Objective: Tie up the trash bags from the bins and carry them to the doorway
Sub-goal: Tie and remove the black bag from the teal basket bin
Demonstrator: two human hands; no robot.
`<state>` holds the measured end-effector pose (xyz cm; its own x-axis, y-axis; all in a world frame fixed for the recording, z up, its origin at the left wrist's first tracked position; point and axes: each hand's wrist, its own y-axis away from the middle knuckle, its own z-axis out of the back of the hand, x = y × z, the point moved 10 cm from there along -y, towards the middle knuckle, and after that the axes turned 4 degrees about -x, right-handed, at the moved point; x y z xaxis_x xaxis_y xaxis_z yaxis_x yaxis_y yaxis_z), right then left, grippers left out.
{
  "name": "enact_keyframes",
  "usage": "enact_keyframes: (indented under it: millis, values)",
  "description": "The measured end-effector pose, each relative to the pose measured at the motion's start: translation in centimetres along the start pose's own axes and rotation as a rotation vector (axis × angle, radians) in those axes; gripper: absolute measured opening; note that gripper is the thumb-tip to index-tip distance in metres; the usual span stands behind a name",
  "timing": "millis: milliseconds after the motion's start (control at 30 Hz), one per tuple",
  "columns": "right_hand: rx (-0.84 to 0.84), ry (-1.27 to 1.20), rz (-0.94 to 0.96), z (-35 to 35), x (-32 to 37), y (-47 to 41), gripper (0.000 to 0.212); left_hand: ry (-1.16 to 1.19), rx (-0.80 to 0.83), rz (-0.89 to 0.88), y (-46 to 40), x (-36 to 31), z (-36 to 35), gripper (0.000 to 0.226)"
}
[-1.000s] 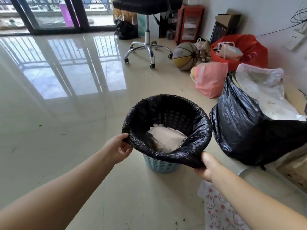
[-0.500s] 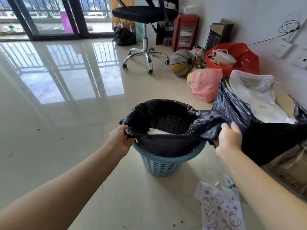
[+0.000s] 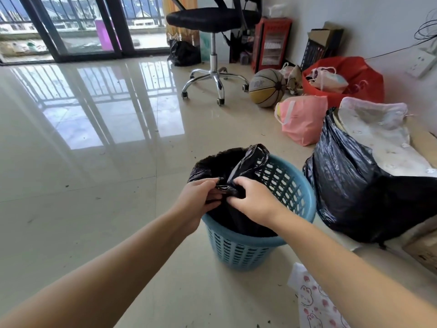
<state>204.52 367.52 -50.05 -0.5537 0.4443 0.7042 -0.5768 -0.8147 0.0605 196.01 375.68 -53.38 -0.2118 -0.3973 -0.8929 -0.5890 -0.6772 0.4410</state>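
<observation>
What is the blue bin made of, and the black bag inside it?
The blue bin looks like hard moulded plastic, matte, with rows of cut-out holes. The black bag seems thin, glossy plastic film: it crinkles and shines where both hands bunch it.

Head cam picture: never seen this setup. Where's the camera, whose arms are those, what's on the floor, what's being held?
There is no machine here. The camera sits on a person's head and looks forward and down, so the two bare arms coming in from the bottom edge are that person's own.

The left hand and right hand meet over a blue basket bin on the tiled floor. Both grip the gathered top of the black bin bag that lines it, pinched together between them; no knot shows yet.

To the right stands a big full black bag. Behind it are a pink bag, a red bag, a basketball and an office chair.
</observation>
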Motion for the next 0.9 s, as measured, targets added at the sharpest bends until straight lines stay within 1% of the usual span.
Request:
enact_keyframes:
  millis: [33,67,100,167,233,300,400,467,500,567,600,633,667,700,733,767,800,833,900]
  values:
    - [-0.055,0.012,-0.01,0.3,-0.6,-0.1,0.021,0.004,0.018,0.063,-0.2,0.7,0.2,0.017]
    - [-0.099,0.031,-0.014,0.7,-1.1,-0.2,0.015,0.0,0.051,0.134,-0.1,1.4,0.2,0.015]
    - [-0.141,0.041,-0.019,0.9,-1.6,-0.2,0.016,-0.003,0.086,0.2,0.1,2.2,0.1,0.015]
    - [-0.224,-0.007,-0.058,1.6,-2.9,-0.4,0.026,0.022,0.118,0.291,0.2,3.2,0.1,0.025]
    - [-0.262,-0.11,-0.123,2.0,-3.9,-0.4,0.029,0.093,0.078,0.343,0.0,3.5,0.5,0.034]
    - [-0.253,-0.224,-0.129,1.8,-4.4,-0.4,0.024,0.221,-0.007,0.356,-0.3,3.4,0.9,0.032]
    - [-0.187,-0.357,-0.134,1.4,-4.1,0.1,0.026,0.461,-0.164,0.278,-0.9,2.4,2.3,0.013]
    - [-0.135,-0.425,-0.142,1.0,-4.3,0.5,0.026,0.578,-0.252,0.19,-1.7,1.3,4.0,0.019]
    - [-0.116,-0.442,-0.143,0.9,-4.4,0.6,0.025,0.631,-0.28,0.156,-2.2,0.9,4.8,0.018]
    - [-0.122,-0.434,-0.156,0.9,-4.9,0.8,0.025,0.72,-0.285,0.149,-2.8,0.5,5.7,0.013]
    - [-0.151,-0.419,-0.164,1.2,-5.3,0.8,0.033,0.755,-0.264,0.17,-2.9,0.6,5.6,0.013]
    - [-0.205,-0.413,-0.173,1.7,-5.9,0.7,0.048,0.784,-0.237,0.199,-3.1,0.8,5.5,0.013]
    - [-0.265,-0.423,-0.22,2.3,-6.8,0.6,0.064,0.818,-0.193,0.234,-3.0,0.9,4.9,0.015]
    - [-0.327,-0.461,-0.268,2.7,-8.0,0.3,0.076,0.834,-0.144,0.268,-2.8,1.0,4.3,0.017]
    - [-0.372,-0.527,-0.333,2.9,-9.1,0.2,0.076,0.839,-0.094,0.297,-2.5,0.9,3.6,0.017]
    - [-0.395,-0.627,-0.383,2.9,-10.2,-0.1,0.06,0.809,-0.043,0.312,-2.0,0.7,2.8,0.016]
    - [-0.381,-0.717,-0.447,2.5,-11.0,-0.1,0.032,0.753,0.016,0.318,-1.4,0.4,1.9,0.014]
    - [-0.371,-0.781,-0.5,2.0,-11.5,-0.2,0.01,0.667,0.086,0.311,-0.9,0.2,0.9,0.015]
    - [-0.365,-0.781,-0.555,1.5,-11.8,-0.2,0.023,0.459,0.199,0.277,0.4,0.0,-1.2,0.019]
